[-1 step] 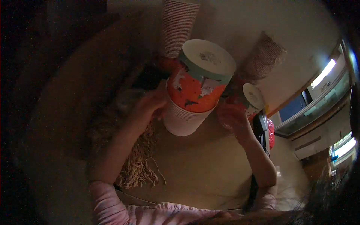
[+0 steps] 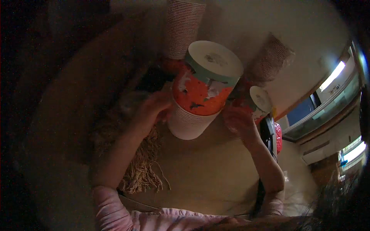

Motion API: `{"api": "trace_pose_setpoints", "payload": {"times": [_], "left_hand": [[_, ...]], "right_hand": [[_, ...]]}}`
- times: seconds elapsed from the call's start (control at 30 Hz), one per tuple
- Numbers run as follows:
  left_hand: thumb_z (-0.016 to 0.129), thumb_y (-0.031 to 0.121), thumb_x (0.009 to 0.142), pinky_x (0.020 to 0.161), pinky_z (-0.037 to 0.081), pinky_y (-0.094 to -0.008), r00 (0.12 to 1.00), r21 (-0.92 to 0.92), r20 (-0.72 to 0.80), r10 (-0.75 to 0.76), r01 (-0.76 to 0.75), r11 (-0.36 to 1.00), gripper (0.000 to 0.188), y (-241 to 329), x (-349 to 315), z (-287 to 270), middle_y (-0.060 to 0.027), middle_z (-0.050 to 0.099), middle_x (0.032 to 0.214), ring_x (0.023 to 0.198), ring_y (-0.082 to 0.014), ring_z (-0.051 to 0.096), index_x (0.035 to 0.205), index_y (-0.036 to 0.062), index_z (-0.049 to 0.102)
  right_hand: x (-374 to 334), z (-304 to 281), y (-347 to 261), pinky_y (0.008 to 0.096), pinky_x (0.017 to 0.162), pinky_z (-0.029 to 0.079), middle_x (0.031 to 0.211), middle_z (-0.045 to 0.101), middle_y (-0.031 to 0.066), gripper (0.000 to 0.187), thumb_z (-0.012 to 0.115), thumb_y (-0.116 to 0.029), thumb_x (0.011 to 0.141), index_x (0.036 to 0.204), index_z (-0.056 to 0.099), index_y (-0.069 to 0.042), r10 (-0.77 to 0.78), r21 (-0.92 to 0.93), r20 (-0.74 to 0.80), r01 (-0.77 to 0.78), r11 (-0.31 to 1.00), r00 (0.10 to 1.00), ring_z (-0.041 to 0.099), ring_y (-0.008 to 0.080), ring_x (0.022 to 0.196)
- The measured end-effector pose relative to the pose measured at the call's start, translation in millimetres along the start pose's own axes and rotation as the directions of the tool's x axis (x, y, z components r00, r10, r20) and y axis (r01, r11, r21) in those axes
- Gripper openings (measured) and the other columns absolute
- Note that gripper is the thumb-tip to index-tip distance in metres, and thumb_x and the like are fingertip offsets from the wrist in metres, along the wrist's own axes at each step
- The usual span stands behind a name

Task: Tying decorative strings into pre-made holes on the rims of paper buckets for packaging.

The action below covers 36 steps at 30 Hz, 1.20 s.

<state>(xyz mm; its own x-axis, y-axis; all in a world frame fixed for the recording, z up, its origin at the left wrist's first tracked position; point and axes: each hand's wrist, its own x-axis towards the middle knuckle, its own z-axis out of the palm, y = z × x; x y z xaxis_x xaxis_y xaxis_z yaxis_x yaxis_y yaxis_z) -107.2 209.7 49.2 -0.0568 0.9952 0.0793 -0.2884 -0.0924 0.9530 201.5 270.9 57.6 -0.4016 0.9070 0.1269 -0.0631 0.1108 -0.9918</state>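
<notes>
A large upturned stack of paper cups leans in the middle, close to me. It has an orange printed wall, a green band, a pale base, and white nested rims lower down. My left hand is curled against its left side, fingers partly hidden. At the right, my right hand is closed, fingertips close to the stack's right edge and dim. Behind that hand shows a smaller upturned paper cup with a pale base. Both hands seem to be on paper cups; which cups the right grips is hard to make out.
Tall columns of nested cups stand beyond, one at the top and another in clear wrapping. Under my left forearm lies a bundle of tan strings. A dark-edged object and a red thing stand by my right forearm.
The large stack of cups has shifted very slightly to the right at its top. Both hands stay where they were.
</notes>
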Motion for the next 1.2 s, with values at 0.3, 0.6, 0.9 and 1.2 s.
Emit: {"api": "trace_pose_setpoints", "payload": {"times": [0.3,0.6,0.9,1.2], "left_hand": [[0.06,0.029,0.081,0.05,0.04,-0.0231,0.994,-0.109,-0.034,-0.103,0.098,0.989,0.02,15,11,8,0.0027,0.056,0.073,0.06,-0.0073,0.052,0.087,0.0102,0.059],[0.057,0.023,0.084,0.048,0.038,-0.0232,0.99,-0.212,0.031,-0.139,0.142,0.967,0.015,10,24,-6,-0.0005,0.056,0.067,0.053,-0.0087,0.049,0.078,0.0089,0.058],[0.055,0.02,0.085,0.042,0.033,-0.0229,0.979,-0.229,0.09,-0.182,0.199,0.953,0.019,4,28,-8,0.0006,0.05,0.06,0.049,-0.0079,0.046,0.071,0.0086,0.055],[0.057,0.017,0.083,0.038,0.026,-0.0221,0.99,-0.127,0.047,-0.133,0.138,0.982,0.016,20,25,-2,0.0018,0.045,0.056,0.045,-0.0078,0.041,0.069,0.0106,0.051]], "right_hand": [[19,2,-10,0.0314,0.089,0.043,0.119,0.053,0.0063,0.04,0.048,-0.03,0.089,0.122,0.048,-0.008,0.223,0.132,-0.035,-0.217,0.967,0.974,0.052,0.0191,0.104],[48,-21,4,0.0205,0.051,0.042,0.08,0.056,-0.0019,0.02,0.052,-0.013,0.087,0.104,0.058,-0.004,0.227,0.54,0.18,-0.289,0.791,0.957,0.052,0.007,0.065],[48,1,-18,0.0174,0.044,0.036,0.066,0.05,-0.0021,0.013,0.05,-0.016,0.089,0.084,0.056,-0.006,0.253,0.161,-0.059,-0.241,0.957,0.966,0.045,0.0045,0.052],[56,-4,-10,0.0161,0.042,0.034,0.065,0.047,-0.0038,0.012,0.052,-0.017,0.088,0.085,0.057,-0.006,0.263,0.235,-0.049,-0.245,0.941,0.964,0.043,0.0035,0.052]]}}
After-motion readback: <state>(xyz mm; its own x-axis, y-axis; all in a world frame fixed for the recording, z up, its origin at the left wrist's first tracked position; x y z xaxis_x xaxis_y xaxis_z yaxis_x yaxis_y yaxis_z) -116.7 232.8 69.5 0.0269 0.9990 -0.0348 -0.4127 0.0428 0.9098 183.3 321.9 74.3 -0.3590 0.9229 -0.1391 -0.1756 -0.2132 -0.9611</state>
